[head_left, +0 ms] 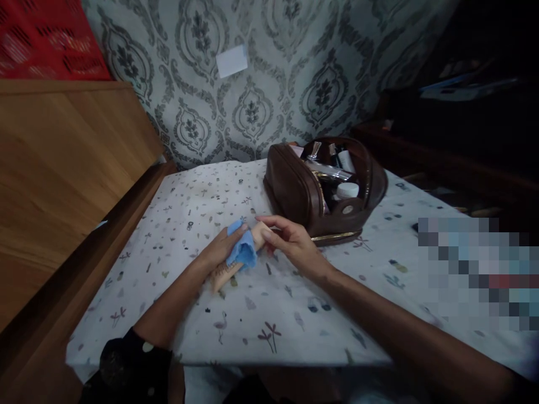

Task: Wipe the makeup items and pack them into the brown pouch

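Note:
Over the table, a beige cosmetic tube (226, 274) lies slantwise between my hands, its flat printed end toward me. A light blue cloth (247, 253) is wrapped around its middle. My left hand (222, 246) is closed on the cloth and the tube inside it, thumb on top. At the tube's far right end, my right hand (295, 242) pinches it between thumb and fingers. Just beyond the right hand stands an unzipped brown leather toiletry bag (290, 188). In it are a white-lidded jar (347, 191) and several small bottles and tubes.
A white patterned cloth (202, 196) covers the table. At left, a wooden panel (71, 157) rises beside the table, with a red plastic crate (50, 45) above it. Patterned wallpaper (252, 106) backs the table. A blurred-out patch (475, 275) hides the right side.

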### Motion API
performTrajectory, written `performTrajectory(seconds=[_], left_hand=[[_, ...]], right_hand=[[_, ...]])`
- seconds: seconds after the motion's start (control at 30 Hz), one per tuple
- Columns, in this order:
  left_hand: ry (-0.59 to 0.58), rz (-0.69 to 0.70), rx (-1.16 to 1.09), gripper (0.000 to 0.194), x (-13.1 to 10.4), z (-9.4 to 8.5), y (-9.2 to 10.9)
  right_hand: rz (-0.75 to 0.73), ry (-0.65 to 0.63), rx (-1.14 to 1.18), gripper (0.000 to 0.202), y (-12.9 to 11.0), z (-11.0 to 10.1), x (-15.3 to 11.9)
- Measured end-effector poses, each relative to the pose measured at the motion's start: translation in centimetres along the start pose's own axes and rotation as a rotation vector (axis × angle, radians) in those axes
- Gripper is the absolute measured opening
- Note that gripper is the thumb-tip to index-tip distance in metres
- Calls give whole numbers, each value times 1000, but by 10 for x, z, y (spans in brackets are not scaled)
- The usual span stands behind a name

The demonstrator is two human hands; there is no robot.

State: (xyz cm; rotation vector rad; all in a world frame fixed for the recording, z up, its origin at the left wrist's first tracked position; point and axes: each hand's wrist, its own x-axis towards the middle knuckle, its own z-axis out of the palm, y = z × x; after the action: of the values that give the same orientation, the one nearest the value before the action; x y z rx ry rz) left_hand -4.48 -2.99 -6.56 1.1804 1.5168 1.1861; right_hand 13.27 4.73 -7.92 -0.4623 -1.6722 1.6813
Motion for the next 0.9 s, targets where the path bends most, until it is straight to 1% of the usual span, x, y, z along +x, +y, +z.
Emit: performTrajectory(seconds=[0.07,0.17,0.2,0.27,0.37,0.43,0.47,0.53,0.63,0.7,0.8,0.9], left_hand=[[-52,25,38,50,-4,0,6],[-202,94,82,41,-11,2,17],[-235,119,124,40,-14,4,20],[-247,147,280,43,-18,6,27],[-239,101,581,41,-21,3,36],[-263,37,724,39,-21,-6,39],[-281,11,761,38,-20,-11,40],[-335,-24,777,37,-18,-25,40],[-413,-62,705,37,-13,-43,38],[-437,-100,623,38,-11,-51,38],[-470,-172,523,33,-8,-61,36],[-476,-230,535,33,-6,-71,32]], right_hand=[[28,16,19,47,1,1,0],[50,21,42,47,3,2,1],[51,19,42,47,3,2,1],[51,23,47,49,3,2,1],[62,45,45,52,5,2,1],[84,65,14,53,9,2,2],[97,82,-7,53,11,2,2],[130,116,-42,52,15,1,3],[149,136,-47,49,15,1,3],[136,95,-34,45,12,2,1],[112,-7,-33,42,5,4,-1],[121,-56,-13,39,2,5,-3]])
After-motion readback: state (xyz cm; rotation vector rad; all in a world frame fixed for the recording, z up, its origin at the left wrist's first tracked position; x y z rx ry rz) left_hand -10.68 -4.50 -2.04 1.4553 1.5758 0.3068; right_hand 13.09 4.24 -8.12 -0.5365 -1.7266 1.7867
